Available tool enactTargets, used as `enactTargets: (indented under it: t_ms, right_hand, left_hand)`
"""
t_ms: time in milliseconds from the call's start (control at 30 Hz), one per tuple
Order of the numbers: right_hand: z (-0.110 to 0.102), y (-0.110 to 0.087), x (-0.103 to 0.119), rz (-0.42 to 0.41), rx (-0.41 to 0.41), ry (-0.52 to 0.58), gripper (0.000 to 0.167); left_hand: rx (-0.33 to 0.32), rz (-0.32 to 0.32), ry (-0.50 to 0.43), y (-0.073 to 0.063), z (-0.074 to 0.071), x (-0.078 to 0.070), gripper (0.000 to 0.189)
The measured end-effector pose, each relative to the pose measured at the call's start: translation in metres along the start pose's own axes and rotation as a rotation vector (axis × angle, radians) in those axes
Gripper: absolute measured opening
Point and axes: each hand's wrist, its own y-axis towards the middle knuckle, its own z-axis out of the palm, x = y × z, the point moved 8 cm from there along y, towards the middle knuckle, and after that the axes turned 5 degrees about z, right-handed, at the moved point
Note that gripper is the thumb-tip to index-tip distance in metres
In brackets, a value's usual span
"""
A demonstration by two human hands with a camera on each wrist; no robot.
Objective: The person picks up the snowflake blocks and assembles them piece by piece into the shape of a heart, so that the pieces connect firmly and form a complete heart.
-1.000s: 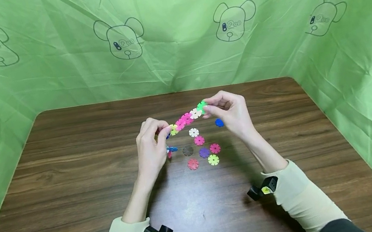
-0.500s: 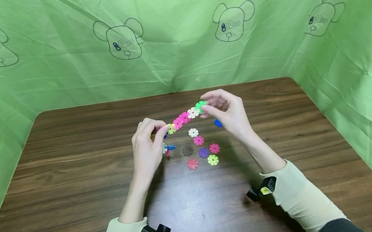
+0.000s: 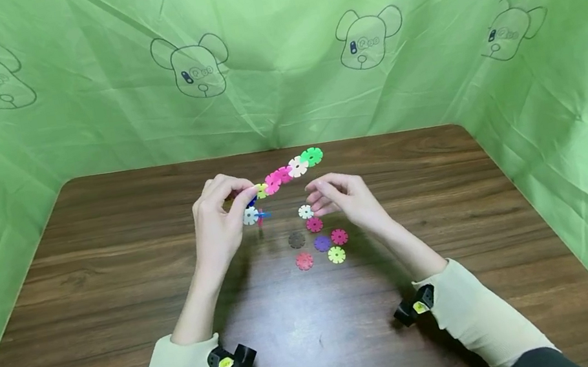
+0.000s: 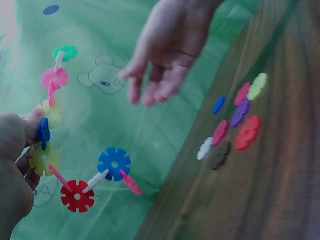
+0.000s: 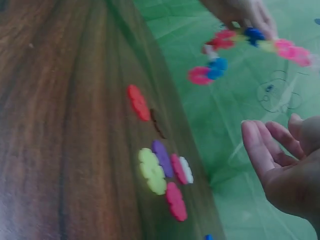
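My left hand (image 3: 220, 219) pinches a chain of notched plastic discs near its middle, thumb against fingers. One end of the chain reaches up to the right, through pink discs (image 3: 278, 178) and a white one to a green disc (image 3: 311, 156). The other end hangs in a curve in the left wrist view, with a red disc (image 4: 77, 196), a white one and a blue disc (image 4: 114, 164), ending in a pink disc. My right hand (image 3: 349, 200) holds nothing. Its fingers are loosely bent near the loose white disc (image 3: 305, 211), apart from the chain.
Several loose discs lie on the wooden table (image 3: 113, 294): a dark grey one (image 3: 296, 239), a purple one (image 3: 322, 243), a yellow-green one (image 3: 337, 254), a coral red one (image 3: 304, 261) and pink ones (image 3: 339, 236). A blue disc (image 4: 219, 105) lies farther off. Green cloth (image 3: 286, 106) stands behind the table.
My right hand has let go of the green disc and moved down toward the loose discs. My left hand has lifted the chain slightly up and left.
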Motion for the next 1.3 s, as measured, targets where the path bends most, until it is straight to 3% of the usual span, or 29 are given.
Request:
enactTargets:
  t_ms: [333,467,700,867,1000,1133,1300]
  right_hand:
    - [0.039,0.012,-0.017,0.178,0.154,0.043,0.05]
    - [0.045,0.016,-0.019,0.216,0.161,0.101,0.048]
    - [0.051,0.017,-0.023,0.278,0.165,0.167,0.043]
    - [0.048,0.018,-0.023,0.283,0.125,0.218,0.038]
    - [0.04,0.02,-0.019,0.241,0.08,0.341,0.032]
    - [0.031,0.024,-0.017,0.237,-0.009,0.438,0.035]
    - [0.018,0.026,-0.015,0.22,-0.141,0.363,0.025]
  left_hand:
    - [0.09,0.052,-0.034,0.021,0.01,-0.019,0.002]
    - [0.133,0.084,-0.034,0.022,0.014,-0.022,0.008]
    - [0.162,0.152,-0.035,0.021,0.017,-0.023,0.003]
    - [0.171,0.184,-0.063,0.022,0.017,-0.024,0.008]
    - [0.189,0.184,-0.079,0.02,0.018,-0.022,0.007]
    - [0.215,0.13,-0.128,0.017,0.019,-0.016,0.007]
    - [0.256,0.045,-0.196,0.009,0.022,-0.007,0.008]
